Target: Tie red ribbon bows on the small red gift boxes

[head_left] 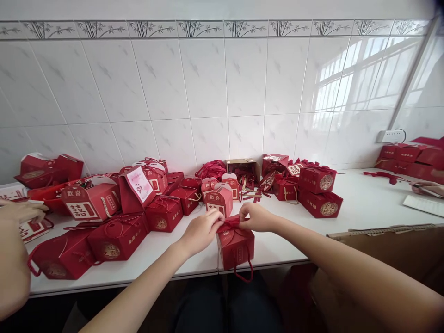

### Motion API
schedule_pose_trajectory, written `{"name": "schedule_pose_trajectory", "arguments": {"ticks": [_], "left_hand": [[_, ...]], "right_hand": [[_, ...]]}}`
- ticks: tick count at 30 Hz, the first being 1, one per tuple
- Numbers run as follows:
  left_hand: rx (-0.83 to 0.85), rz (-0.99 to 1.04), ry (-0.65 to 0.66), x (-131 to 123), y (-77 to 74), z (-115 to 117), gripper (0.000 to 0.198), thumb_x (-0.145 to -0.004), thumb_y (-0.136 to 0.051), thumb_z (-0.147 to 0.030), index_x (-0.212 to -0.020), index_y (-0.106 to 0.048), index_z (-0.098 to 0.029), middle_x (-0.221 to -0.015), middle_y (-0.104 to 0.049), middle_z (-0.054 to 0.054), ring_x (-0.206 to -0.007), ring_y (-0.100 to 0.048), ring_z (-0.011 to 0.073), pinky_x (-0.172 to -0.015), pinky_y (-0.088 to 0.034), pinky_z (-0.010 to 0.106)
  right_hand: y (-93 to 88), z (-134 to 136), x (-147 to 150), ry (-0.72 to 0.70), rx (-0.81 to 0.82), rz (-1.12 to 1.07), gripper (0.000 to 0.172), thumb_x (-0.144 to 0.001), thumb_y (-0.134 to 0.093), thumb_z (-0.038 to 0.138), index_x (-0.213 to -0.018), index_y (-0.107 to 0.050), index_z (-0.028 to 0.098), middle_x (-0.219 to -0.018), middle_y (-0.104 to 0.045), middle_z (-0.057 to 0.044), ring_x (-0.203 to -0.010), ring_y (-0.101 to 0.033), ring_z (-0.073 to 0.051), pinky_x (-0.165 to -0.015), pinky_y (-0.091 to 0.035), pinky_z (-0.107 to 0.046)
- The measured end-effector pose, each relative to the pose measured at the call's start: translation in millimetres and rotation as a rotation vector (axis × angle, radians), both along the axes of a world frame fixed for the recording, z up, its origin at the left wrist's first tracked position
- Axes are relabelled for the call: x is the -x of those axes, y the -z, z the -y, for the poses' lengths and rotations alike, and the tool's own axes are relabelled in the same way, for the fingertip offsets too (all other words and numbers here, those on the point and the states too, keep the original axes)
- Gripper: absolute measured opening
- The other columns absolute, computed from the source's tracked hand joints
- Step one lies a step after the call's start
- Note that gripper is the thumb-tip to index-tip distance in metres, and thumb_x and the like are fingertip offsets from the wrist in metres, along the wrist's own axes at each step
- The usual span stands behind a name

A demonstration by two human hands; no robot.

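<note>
A red gift box (236, 247) with a rope handle (250, 270) hanging down its front stands at the table's near edge. Across its top lies a red ribbon (231, 222). My left hand (208, 226) pinches the ribbon on the left side of the box top. My right hand (255, 217) pinches it on the right side. The fingertips of both hands are closed and close together. Just behind the box is a pink-red carton (219, 199) with white lettering. How the ribbon is knotted is partly hidden by my fingers.
Many red boxes (120, 236) crowd the white table (277, 243) on the left. Two stacked boxes (321, 203) stand to the right. An open box (243, 166) holds ribbon pieces. Other people's hands show at far left (24, 210) and far right (430, 188). A cardboard box (388, 249) is at lower right.
</note>
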State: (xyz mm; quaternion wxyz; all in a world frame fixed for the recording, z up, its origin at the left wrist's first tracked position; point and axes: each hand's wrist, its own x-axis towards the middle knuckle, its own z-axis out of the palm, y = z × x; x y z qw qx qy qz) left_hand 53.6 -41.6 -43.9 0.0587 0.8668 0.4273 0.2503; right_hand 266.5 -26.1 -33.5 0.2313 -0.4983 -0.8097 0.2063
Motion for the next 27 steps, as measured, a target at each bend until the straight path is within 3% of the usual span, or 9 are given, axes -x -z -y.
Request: {"name": "schedule_pose_trajectory", "arguments": {"ticks": [3,5,10,17,21,27], "left_hand": [[0.004,-0.053,-0.069,13.8,-3.3,3.3,0.020,-0.089,-0.037,-0.028,-0.086,-0.056,-0.023,-0.094,-0.059,0.003,-0.075,-0.055,0.0172,-0.064,-0.039,0.028],[0.032,-0.015,-0.034,16.6,-5.0,4.8,0.018,-0.089,-0.039,-0.028,-0.086,-0.056,-0.022,-0.095,-0.059,0.003,-0.081,-0.055,0.0177,-0.070,-0.042,0.028],[0.142,0.155,0.086,4.3,-2.8,4.3,0.016,-0.084,-0.049,-0.035,-0.084,-0.059,-0.022,-0.111,-0.056,0.007,-0.109,-0.051,0.0214,-0.097,-0.039,0.035],[0.212,0.183,0.056,-1.5,2.4,-4.5,0.027,-0.082,-0.051,-0.042,-0.067,-0.054,-0.020,-0.117,-0.056,0.008,-0.115,-0.048,0.0243,-0.103,-0.034,0.040],[0.124,0.131,0.016,-1.6,-4.0,-7.4,0.028,-0.085,-0.047,-0.041,-0.066,-0.054,-0.020,-0.108,-0.060,0.007,-0.109,-0.049,0.0241,-0.098,-0.036,0.039],[-0.142,-0.168,-0.090,7.4,-7.1,-10.9,0.031,-0.086,-0.045,-0.039,-0.068,-0.063,-0.022,-0.105,-0.060,0.005,-0.106,-0.046,0.0263,-0.087,-0.034,0.043]], "right_hand": [[-6.2,-4.9,-13.2,-0.012,0.011,0.050,0.008,-0.061,-0.066,0.017,-0.056,-0.060,0.017,-0.078,-0.065,-0.005,-0.079,-0.057,-0.020,-0.064,-0.041,-0.025],[-7.5,-7.0,-17.4,-0.013,0.002,0.069,0.008,-0.062,-0.066,0.018,-0.058,-0.060,0.017,-0.080,-0.065,-0.006,-0.079,-0.057,-0.020,-0.065,-0.041,-0.026],[-2.7,-7.1,-14.5,-0.020,-0.067,0.097,0.006,-0.065,-0.062,0.020,-0.061,-0.059,0.018,-0.084,-0.065,-0.005,-0.079,-0.057,-0.019,-0.066,-0.041,-0.026],[0.7,-8.0,-17.3,-0.015,-0.141,0.159,0.015,-0.070,-0.059,0.026,-0.058,-0.057,0.018,-0.082,-0.063,-0.007,-0.078,-0.057,-0.020,-0.068,-0.041,-0.028],[1.0,-6.4,-14.4,-0.039,-0.164,0.197,0.015,-0.067,-0.058,0.022,-0.054,-0.052,0.018,-0.086,-0.062,-0.008,-0.090,-0.055,-0.024,-0.071,-0.040,-0.028],[1.9,-4.3,-14.6,-0.081,-0.153,0.256,0.019,-0.068,-0.056,0.024,-0.053,-0.046,0.018,-0.089,-0.062,-0.009,-0.093,-0.052,-0.026,-0.070,-0.038,-0.029]]}}
